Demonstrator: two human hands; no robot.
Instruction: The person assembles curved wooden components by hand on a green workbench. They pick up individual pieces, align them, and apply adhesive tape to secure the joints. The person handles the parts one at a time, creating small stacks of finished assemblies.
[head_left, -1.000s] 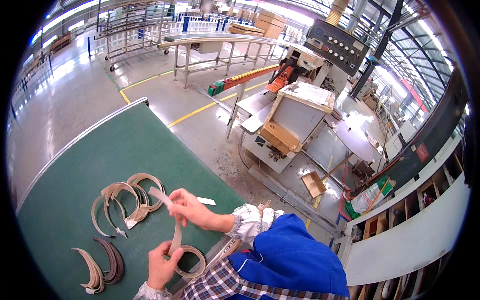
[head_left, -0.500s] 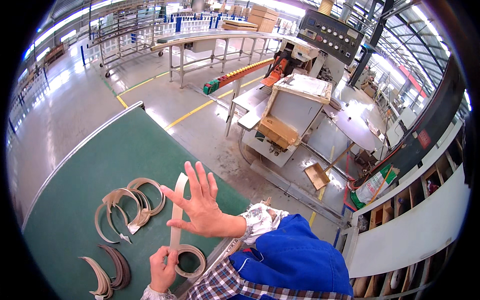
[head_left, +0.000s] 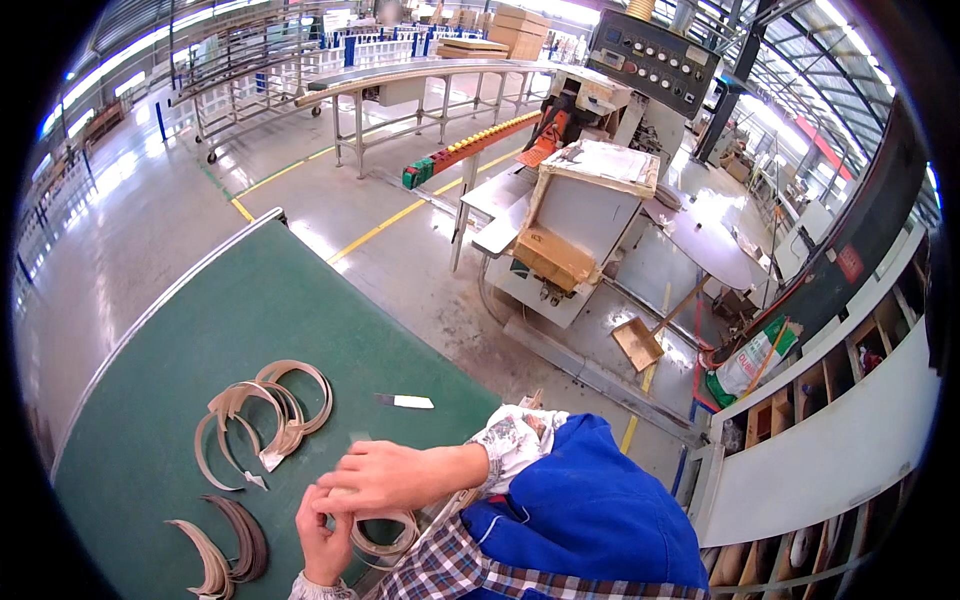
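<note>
My left hand (head_left: 322, 538) is closed on the end of a pale edge-banding strip, whose loose roll (head_left: 402, 545) lies beside it at the near edge of the green tabletop. Laid over the left hand, my right hand (head_left: 388, 476) has its fingers curled in on the same strip, mostly hiding it. A small pale see-through bit shows above the knuckles; what it is I cannot make out. Farther up lies a slim tool with a white end and a dark end (head_left: 404, 401). To the left are several beige banding coils (head_left: 252, 412).
Curved bundles of brown (head_left: 247, 540) and beige strips (head_left: 204, 560) rest at the table's near left. Past the green table (head_left: 200, 340) stand a machine with a control panel (head_left: 652, 62) and a conveyor (head_left: 430, 68). A shelving unit (head_left: 820, 430) is at the right.
My right hand has come down from its spread pose onto my left hand. The strip that stood up straight is now gathered between the hands, and the slim tool has come into sight.
</note>
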